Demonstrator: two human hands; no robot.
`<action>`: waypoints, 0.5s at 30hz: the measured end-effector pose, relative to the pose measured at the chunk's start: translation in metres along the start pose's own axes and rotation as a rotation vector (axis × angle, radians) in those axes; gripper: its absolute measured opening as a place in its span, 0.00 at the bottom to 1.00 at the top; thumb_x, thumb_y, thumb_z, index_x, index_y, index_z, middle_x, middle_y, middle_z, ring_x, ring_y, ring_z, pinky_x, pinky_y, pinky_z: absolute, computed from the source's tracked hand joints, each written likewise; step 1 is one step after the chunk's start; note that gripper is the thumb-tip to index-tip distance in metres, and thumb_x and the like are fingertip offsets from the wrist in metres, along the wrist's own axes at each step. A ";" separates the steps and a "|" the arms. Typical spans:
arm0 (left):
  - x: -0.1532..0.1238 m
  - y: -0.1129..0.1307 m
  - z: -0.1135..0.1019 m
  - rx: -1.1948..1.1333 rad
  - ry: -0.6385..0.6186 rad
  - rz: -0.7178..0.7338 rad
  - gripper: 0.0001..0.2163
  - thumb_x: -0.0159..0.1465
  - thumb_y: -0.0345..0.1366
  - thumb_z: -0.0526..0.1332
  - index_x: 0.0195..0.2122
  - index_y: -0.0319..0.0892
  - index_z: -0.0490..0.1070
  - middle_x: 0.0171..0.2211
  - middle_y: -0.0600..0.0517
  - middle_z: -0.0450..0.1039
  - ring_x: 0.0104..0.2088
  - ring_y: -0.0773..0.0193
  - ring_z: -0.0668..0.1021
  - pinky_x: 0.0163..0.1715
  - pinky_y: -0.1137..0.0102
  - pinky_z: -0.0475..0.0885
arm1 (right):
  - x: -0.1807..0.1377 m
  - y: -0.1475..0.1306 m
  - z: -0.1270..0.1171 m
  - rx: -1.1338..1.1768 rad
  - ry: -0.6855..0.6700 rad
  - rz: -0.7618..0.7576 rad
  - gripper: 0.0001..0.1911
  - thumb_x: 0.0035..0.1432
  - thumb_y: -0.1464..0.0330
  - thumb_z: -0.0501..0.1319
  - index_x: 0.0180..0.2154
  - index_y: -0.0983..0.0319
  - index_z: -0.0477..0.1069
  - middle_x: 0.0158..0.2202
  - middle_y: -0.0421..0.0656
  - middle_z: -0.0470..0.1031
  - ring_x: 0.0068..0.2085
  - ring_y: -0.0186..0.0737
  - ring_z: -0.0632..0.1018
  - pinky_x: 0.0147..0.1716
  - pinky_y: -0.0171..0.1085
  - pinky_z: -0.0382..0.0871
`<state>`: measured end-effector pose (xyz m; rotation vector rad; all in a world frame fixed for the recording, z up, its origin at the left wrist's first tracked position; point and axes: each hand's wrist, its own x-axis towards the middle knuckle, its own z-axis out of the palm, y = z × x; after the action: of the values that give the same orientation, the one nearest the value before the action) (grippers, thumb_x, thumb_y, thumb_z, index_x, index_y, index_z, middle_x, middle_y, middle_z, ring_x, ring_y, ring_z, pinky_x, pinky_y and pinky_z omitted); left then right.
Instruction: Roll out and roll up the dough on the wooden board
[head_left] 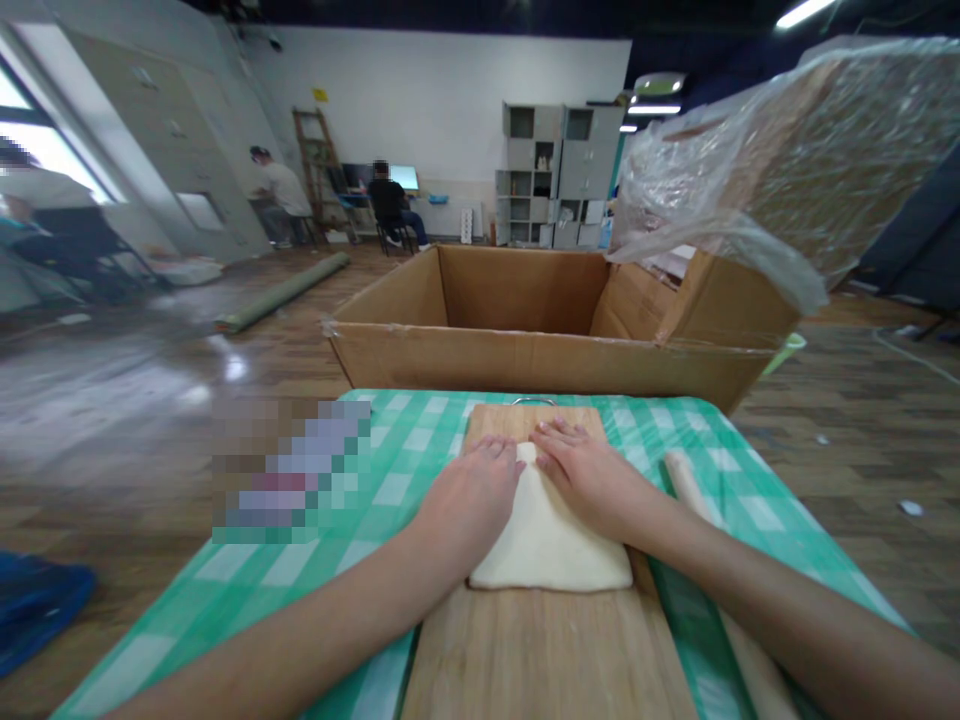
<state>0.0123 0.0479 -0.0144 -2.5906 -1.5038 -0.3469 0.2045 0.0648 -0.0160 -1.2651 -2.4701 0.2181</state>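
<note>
A flat, pale slab of dough (547, 545) lies on a wooden cutting board (540, 640) in front of me. My left hand (472, 495) rests palm down on the dough's left side, fingers pointing away from me. My right hand (581, 470) presses flat on its far right corner. The fingertips of both hands nearly meet at the dough's far edge. Neither hand grips anything.
The board sits on a green and white checked tablecloth (397, 440). A wooden rolling pin (694, 490) lies along the board's right side. A large open cardboard box (540, 320) stands just beyond the table. Two people sit at desks far back.
</note>
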 end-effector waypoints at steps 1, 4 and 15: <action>0.000 0.000 0.001 0.008 0.002 0.004 0.15 0.74 0.31 0.49 0.50 0.36 0.75 0.52 0.38 0.79 0.53 0.52 0.81 0.53 0.59 0.75 | 0.000 0.000 0.001 0.005 0.005 0.020 0.23 0.74 0.68 0.48 0.62 0.68 0.71 0.64 0.57 0.71 0.68 0.52 0.67 0.67 0.55 0.60; 0.000 -0.001 0.009 0.031 0.048 0.046 0.15 0.74 0.30 0.48 0.51 0.37 0.75 0.52 0.40 0.79 0.56 0.51 0.79 0.60 0.54 0.71 | -0.001 -0.001 0.003 0.001 0.045 0.046 0.22 0.73 0.68 0.50 0.61 0.68 0.72 0.64 0.58 0.70 0.69 0.53 0.65 0.68 0.56 0.58; -0.007 0.002 0.009 -0.153 -0.044 0.078 0.27 0.76 0.46 0.44 0.67 0.30 0.60 0.69 0.33 0.60 0.71 0.49 0.62 0.69 0.53 0.58 | -0.004 -0.008 -0.006 -0.222 -0.027 0.003 0.24 0.73 0.69 0.46 0.59 0.75 0.71 0.61 0.64 0.72 0.63 0.58 0.73 0.62 0.55 0.66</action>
<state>0.0122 0.0426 -0.0248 -2.7834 -1.4381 -0.4139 0.2027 0.0569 -0.0093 -1.3605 -2.5720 -0.0404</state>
